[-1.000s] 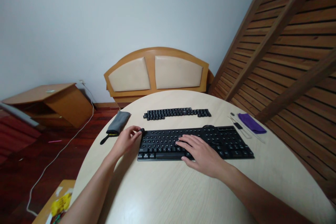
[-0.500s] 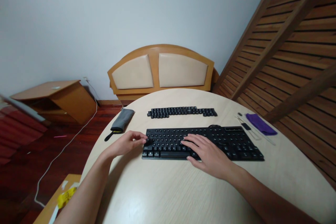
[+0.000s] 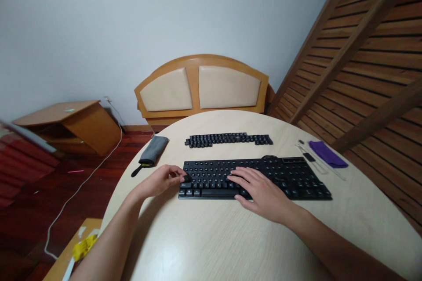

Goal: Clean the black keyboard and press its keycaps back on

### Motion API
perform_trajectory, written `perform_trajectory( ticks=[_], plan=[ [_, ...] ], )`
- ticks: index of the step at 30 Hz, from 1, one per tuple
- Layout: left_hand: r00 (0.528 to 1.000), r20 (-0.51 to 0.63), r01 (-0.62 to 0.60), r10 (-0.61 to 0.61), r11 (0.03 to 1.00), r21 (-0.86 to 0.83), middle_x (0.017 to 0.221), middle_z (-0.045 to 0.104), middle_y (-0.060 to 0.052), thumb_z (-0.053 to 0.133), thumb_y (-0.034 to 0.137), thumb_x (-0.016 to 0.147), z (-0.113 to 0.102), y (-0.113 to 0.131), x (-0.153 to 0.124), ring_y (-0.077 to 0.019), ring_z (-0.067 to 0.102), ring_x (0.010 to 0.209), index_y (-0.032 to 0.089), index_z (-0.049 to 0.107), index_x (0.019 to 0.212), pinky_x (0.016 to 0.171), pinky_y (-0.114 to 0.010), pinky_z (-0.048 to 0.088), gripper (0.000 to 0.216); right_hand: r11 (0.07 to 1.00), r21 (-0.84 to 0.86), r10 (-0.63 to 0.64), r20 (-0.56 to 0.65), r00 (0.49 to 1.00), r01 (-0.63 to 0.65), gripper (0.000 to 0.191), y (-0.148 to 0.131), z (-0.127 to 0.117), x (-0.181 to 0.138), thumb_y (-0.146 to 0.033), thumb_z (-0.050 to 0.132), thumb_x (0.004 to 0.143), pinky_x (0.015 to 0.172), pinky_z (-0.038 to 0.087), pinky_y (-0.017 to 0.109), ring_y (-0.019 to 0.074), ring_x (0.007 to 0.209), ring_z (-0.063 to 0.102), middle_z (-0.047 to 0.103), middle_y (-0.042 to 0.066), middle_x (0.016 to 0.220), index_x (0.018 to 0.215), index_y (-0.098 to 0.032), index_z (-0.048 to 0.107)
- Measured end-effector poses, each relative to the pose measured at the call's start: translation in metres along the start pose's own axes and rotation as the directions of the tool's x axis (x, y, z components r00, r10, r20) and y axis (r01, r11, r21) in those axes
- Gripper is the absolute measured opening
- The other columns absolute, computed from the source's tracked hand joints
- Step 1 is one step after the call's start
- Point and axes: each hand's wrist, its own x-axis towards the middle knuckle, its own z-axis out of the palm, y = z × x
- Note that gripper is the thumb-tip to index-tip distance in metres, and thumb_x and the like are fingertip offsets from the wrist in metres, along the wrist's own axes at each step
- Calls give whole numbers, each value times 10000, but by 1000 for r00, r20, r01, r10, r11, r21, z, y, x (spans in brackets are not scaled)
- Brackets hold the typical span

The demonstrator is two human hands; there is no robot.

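A black keyboard (image 3: pixel 217 193) lies flat on the round pale table (image 3: pixel 211 237), with bare key posts showing in its upper rows and keycaps fitted along its lower rows. At its left end my left hand (image 3: pixel 165 180) pinches a dark keycap (image 3: pixel 187 178) between thumb and fingers, down against the keyboard just above the bottom-left keys. My right hand (image 3: pixel 260 191) rests palm down over the middle of the keyboard with fingers stretched out, covering some keys. Behind the keyboard, loose black keycaps (image 3: pixel 224 139) lie in rows.
A grey pouch (image 3: pixel 154 151) sits at the table's left. On the right are a purple cloth (image 3: pixel 328 154) and some thin tools (image 3: pixel 309 157). A yellow item (image 3: pixel 84 247) is on a lower wooden surface at left. A headboard (image 3: pixel 201 83) stands beyond the table.
My left hand has moved slightly right, and the keycap in it sits lower and flatter against the keyboard. My right hand stays where it was.
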Motion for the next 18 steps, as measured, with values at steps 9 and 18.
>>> perform_trajectory(
  ticks=[9, 18],
  plan=[
    [998, -55, -32, 37, 995, 93, 1030, 743, -81, 603, 453, 851, -1, 4, -3, -215, 651, 856, 195, 760, 1000, 771, -306, 503, 337, 1000, -30, 2, 18, 1000, -1, 461, -1, 0, -1, -333, 564, 930, 1127, 391, 518, 273, 1348, 474, 567, 79, 1421, 1383, -252, 539],
    [995, -41, -79, 86, 987, 137, 991, 730, -85, 578, 431, 879, 0, 6, -2, -212, 653, 847, 191, 773, 970, 793, -304, 503, 323, 1000, -10, 3, 6, 1000, -3, 465, 0, 1, 0, -328, 567, 926, 1128, 388, 520, 273, 1346, 474, 574, 77, 1412, 1386, -267, 540]
  ],
)
